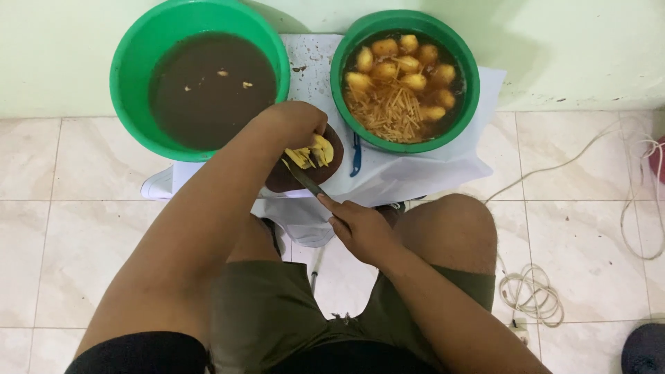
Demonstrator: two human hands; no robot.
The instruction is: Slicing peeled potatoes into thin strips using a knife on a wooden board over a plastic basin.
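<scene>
So the yellow potato slices [312, 152] sit on that small round dark cutting board [291, 181], which rests on the white sheet [409, 166] right between the 2 green basins. Your left hand [298, 121] is curled down over the far side of the slices, fingers pressed together on top of them, I'd guess to keep the stack from sliding while the blade works. Your right hand [360, 228] is wrapped closed around the handle of the knife [305, 179], with the blade angled up and left into the near edge of the slices. Coming in from the near side like that keeps the edge away from your left fingertips, which looks sensible to me.

Moving outward: the right green basin [471, 90] holds cloudy water with several whole peeled potatoes at the far side and a heap of thin yellow sticks nearer you. It's just beside the board, so looks like a short hop for cut pieces. The left green basin [131, 76] is full of dark brown water with a few scraps floating. A blue-handled tool [356, 156] lies on the sheet just right of the board, near the knife's path. Your knees crowd the near edge, and a white cable [530, 294] is coiled on the tiled floor to your right.
</scene>
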